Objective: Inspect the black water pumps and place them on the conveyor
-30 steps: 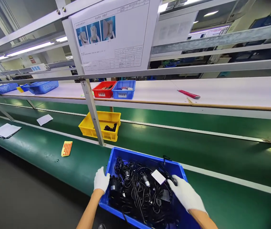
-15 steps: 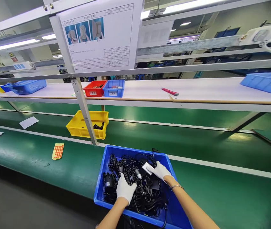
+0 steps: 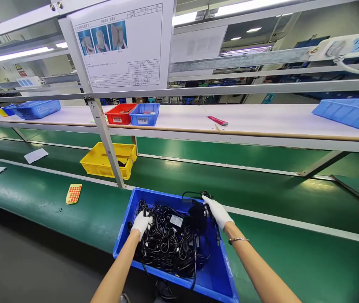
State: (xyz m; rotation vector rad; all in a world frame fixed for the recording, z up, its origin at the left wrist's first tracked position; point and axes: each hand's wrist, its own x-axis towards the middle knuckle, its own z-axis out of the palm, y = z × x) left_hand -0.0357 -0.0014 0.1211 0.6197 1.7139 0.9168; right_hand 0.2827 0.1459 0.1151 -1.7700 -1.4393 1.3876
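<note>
A blue plastic bin [image 3: 219, 273] stands at the green bench's front edge, heaped with tangled black cables [image 3: 170, 248]. In its left part, my white-gloved left hand [image 3: 140, 224] has curled fingers among the cables; what it grips is mostly covered. My right hand [image 3: 219, 213], also gloved, is closed on a bundle of black cables [image 3: 205, 195] at the far right of the bin. Dark cords and a black bulky part [image 3: 197, 215] hang just below it. A black adapter with a pale label [image 3: 176, 220] lies on the heap between my hands.
Beyond the bin, a yellow bin [image 3: 99, 170] sits behind a metal post [image 3: 105, 134]. The shelf above carries red [image 3: 118, 120] and blue [image 3: 144, 120] trays and a red cutter [image 3: 217, 120]. An orange-dot sticker sheet [image 3: 73, 194] lies left on the green bench.
My left hand has moved left and away from me within the bin. My right hand has gone to the far right rim and lifted cables. The labelled adapter now shows on the heap.
</note>
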